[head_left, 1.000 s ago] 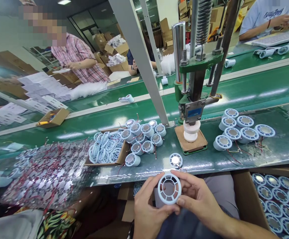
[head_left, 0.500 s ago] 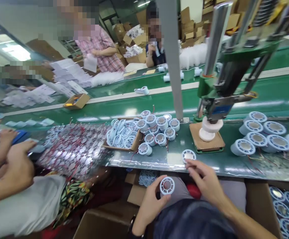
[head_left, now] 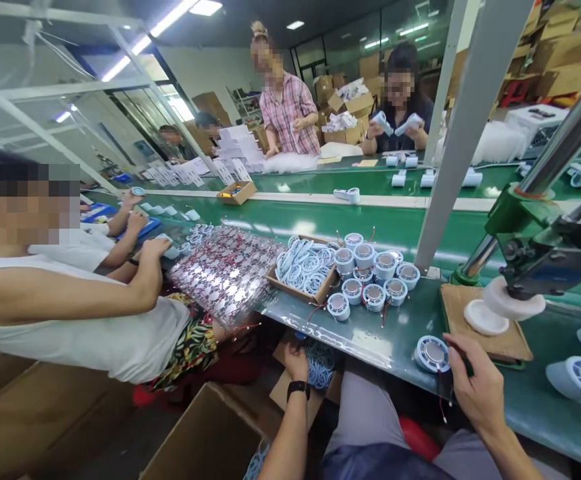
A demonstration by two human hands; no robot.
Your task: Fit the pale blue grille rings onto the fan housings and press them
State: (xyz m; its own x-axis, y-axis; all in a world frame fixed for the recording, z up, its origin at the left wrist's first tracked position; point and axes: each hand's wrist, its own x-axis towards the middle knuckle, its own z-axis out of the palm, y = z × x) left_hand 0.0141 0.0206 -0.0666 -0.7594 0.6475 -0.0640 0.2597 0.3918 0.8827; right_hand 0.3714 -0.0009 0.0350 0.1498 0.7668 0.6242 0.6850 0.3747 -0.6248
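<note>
My left hand point(head_left: 296, 363), with a dark band on the wrist, reaches below the table edge to a cardboard box of light blue rings point(head_left: 320, 365). Its fingertips are hard to make out, and I cannot tell whether they hold anything. At the table's front edge sits a light blue round housing point(head_left: 431, 353) with a silver disc in its middle and a thin wire hanging near it. The bent fingers of my right hand point(head_left: 478, 383) are closed at this housing's right rim. Just behind it stands a press with a white round pad point(head_left: 513, 300) over a brown board point(head_left: 450, 303).
Left of the housing are several similar housings point(head_left: 373, 293), a carton of blue rings point(head_left: 328, 293) and a sheet of silver discs with red wires point(head_left: 220, 273). More housings point(head_left: 578, 380) stand at right. A grey post point(head_left: 453, 153) rises behind. Co-workers sit left and opposite.
The view has swung left. My left hand has moved from in front of my body to the ring box, and the spoked part it held no longer shows. My right hand stays by the housing.
</note>
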